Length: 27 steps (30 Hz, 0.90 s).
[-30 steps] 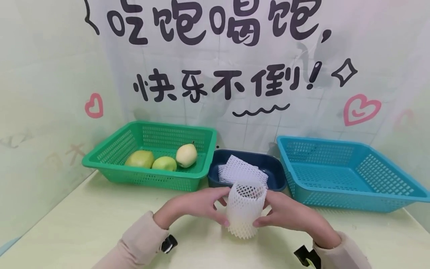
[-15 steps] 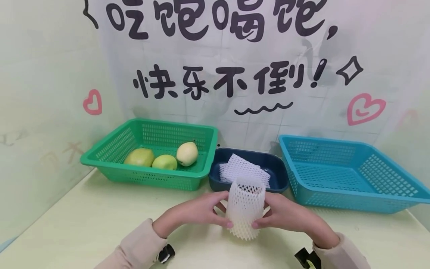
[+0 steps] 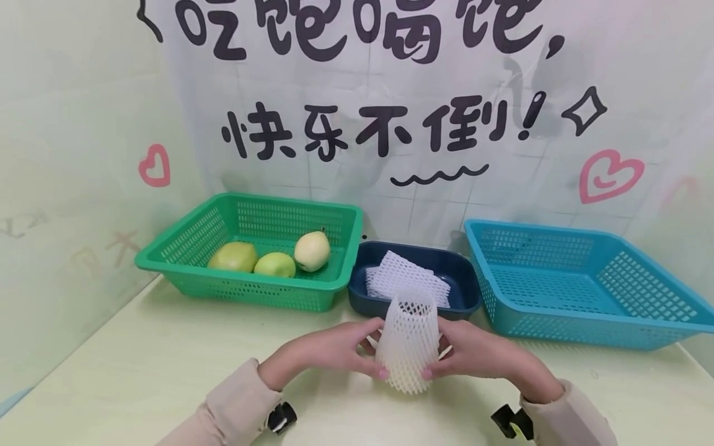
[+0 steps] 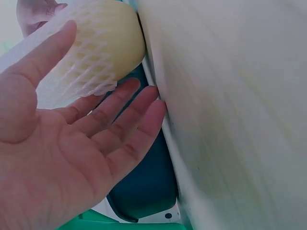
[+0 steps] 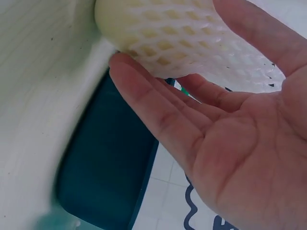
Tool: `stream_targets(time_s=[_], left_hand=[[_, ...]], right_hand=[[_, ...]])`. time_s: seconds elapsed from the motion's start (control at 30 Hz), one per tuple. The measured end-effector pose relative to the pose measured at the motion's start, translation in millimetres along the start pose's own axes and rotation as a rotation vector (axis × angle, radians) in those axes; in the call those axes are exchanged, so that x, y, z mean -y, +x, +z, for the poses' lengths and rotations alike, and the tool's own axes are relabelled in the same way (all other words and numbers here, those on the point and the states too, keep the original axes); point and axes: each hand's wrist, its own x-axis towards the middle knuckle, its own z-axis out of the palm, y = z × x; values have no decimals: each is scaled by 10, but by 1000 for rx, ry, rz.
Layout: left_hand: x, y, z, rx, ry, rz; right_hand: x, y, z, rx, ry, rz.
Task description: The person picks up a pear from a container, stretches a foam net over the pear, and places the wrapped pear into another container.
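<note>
A white foam net sleeve (image 3: 409,344) stands upright on the table between both hands, its open top narrower than its base. Inside it sits a pale yellow round fruit (image 4: 129,40), its lower end bare below the net in both wrist views. My left hand (image 3: 340,350) holds the sleeve from the left, thumb in front and fingers behind. From the right, my right hand (image 3: 476,353) grips it the same way. In the left wrist view the thumb lies along the mesh while the other fingers extend beneath the fruit. The fruit's upper part is hidden by the net.
Behind the hands stands a dark blue tray (image 3: 465,282) with white foam nets (image 3: 407,279) in it. A green basket (image 3: 262,288) at the left holds a large yellow-green fruit (image 3: 233,257), a green one and a pale pear (image 3: 312,251). A blue basket (image 3: 586,328) stands at the right.
The sleeve's open top has become narrower, and its body now tapers upward. Both hands keep their hold at its sides. The head view has shifted slightly.
</note>
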Motion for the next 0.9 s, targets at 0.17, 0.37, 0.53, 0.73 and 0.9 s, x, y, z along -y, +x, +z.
stream_targets(time_s=[0.17, 0.37, 0.53, 0.73, 0.9], left_hand=[[0, -6, 5, 22, 9, -14], [14, 0, 12, 20, 52, 15], [3, -3, 5, 11, 120, 20], [-51, -42, 10, -11, 292, -61], [-71, -60, 20, -18, 349, -95]], right_hand=[[-33, 4, 10, 25, -20, 7], [-73, 20, 32, 36, -57, -5], [-121, 47, 47, 46, -98, -81], [-163, 76, 75, 62, -121, -106], [-186, 84, 89, 74, -142, -122]])
